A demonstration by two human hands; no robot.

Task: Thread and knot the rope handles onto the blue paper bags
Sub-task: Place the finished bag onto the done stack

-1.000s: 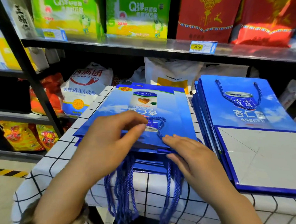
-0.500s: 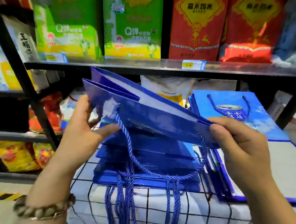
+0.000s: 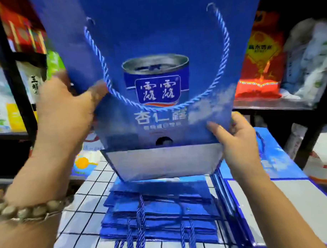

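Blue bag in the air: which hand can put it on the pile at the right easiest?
Likely the right hand. It grips the blue bag by its lower corner, next to that right pile; the left hand holds the opposite edge, farther away.

Held bag [image 3: 155, 31]: deep blue, printed silver + blue can, white chars, white cloud patches, pale grey base panel; rope handle [image 3: 220, 66] twisted lighter blue. Near bag stack [image 3: 158, 215] blue w/ blue cords, tablecloth [image 3: 82, 206] white w/ thin black grid, right stack [image 3: 276, 197] blue edge + grey-white panel. Far right packs [image 3: 259, 68] red w/ yellow motif, far left box [image 3: 54, 62] green, bracelet [image 3: 28, 209] beige beads.
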